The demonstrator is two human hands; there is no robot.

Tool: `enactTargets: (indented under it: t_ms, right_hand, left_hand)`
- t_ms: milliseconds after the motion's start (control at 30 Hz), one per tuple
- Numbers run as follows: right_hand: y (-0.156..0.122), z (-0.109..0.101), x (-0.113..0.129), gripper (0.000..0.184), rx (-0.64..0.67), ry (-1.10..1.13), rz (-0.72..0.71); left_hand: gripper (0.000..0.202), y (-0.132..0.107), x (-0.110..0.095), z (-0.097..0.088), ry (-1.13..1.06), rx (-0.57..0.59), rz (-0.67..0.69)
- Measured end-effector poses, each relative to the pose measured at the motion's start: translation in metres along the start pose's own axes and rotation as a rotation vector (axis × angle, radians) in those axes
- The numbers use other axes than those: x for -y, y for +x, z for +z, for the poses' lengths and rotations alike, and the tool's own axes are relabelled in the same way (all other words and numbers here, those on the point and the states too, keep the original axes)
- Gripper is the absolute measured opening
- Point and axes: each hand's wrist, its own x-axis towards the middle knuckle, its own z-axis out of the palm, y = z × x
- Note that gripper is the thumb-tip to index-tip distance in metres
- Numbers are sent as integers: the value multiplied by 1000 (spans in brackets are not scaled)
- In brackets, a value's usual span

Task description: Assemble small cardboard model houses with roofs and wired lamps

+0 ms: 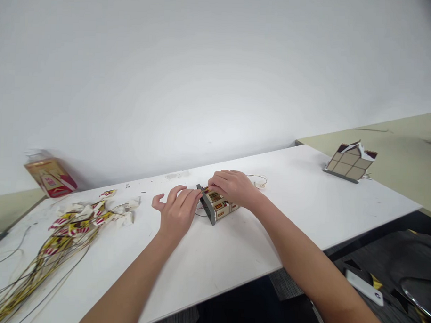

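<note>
Mid-table, the right hand [234, 188] lies curled over the small cardboard model house [219, 208], steadying it; the left hand [178, 211], fingers loosely spread, presses fingertips to its grey base [207, 209]; seemingly a fitting step, wanting firm, even pressure next.

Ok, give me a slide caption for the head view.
Both hands, left and right, hold a small model house on a white table.
</note>
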Motion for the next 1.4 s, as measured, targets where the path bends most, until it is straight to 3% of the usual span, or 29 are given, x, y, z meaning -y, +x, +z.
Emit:
enactTargets:
  t_ms: [867, 1400]
  right_hand:
    - [-1, -4, 1, 35, 69, -2, 17]
    - [-4, -2, 2, 28, 5, 44, -18]
  left_hand:
    - [5, -1, -1, 1, 6, -3, -5]
    - [7, -4, 1, 2, 1, 3, -7]
